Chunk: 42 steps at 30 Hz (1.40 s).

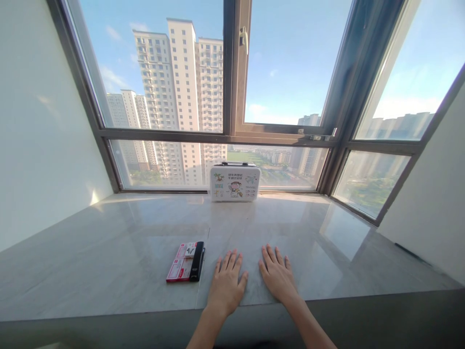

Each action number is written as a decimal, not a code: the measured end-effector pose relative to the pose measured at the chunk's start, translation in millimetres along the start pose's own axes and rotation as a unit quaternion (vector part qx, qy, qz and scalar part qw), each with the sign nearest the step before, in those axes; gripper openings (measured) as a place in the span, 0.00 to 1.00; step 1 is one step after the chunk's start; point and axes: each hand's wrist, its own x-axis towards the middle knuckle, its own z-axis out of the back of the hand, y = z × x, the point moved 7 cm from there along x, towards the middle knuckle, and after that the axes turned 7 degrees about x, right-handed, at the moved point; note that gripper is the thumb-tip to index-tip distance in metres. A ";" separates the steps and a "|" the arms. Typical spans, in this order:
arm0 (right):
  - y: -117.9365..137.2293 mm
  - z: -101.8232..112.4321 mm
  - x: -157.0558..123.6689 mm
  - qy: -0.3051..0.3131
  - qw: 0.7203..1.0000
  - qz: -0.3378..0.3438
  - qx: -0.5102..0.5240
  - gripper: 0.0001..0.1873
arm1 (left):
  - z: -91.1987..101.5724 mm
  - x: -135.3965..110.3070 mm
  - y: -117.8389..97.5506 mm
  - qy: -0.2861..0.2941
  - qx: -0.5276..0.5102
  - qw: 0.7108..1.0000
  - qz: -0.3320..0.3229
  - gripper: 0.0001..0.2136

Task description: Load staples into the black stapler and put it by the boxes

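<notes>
My left hand [226,285] lies palm down on the grey marble sill [119,271], fingers stretched out, holding nothing. To its right my right hand [279,276] also rests flat on the sill with fingers spread. A black stapler [197,261] is nearest to my left hand, a little to its left and not touching it. Beside and partly under the stapler are red-and-white flat packs or pads [177,269], whose exact kind I cannot tell. A small white box [190,250] with a dark picture on it sits on top of them, against the stapler.
A white case [235,183] with cartoon prints and a dark handle stands upright at the back against the window. Brown window frames [163,135] border the sill, with a handle [243,39] on one pane. White walls [43,121] close off both sides. The sill's front edge runs below my wrists.
</notes>
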 end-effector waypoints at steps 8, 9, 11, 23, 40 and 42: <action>0.2 -0.2 -0.1 -0.006 1.000 0.002 -0.005 0.32 | -0.3 0.4 0.4 -0.008 -0.009 1.000 -0.001 0.27; -0.1 -0.6 -0.1 -0.007 1.000 0.003 -0.007 0.32 | -0.4 0.4 0.0 -0.007 -0.007 1.000 -0.002 0.27; -0.9 -1.2 -0.2 -0.010 1.000 0.002 -0.009 0.32 | -0.5 0.4 -0.4 -0.006 -0.004 1.000 -0.003 0.27; -0.4 -2.0 -1.3 -0.006 1.000 -0.001 -0.005 0.32 | -1.0 -0.2 1.2 -0.004 -0.003 1.000 0.002 0.28; 2.0 0.7 -3.7 -0.003 1.000 0.001 -0.012 0.32 | -3.7 0.1 2.1 0.001 0.014 1.000 0.005 0.29; 2.2 0.9 -4.2 -0.003 1.000 0.001 -0.013 0.32 | -3.6 -0.2 2.0 0.002 0.012 1.000 0.005 0.29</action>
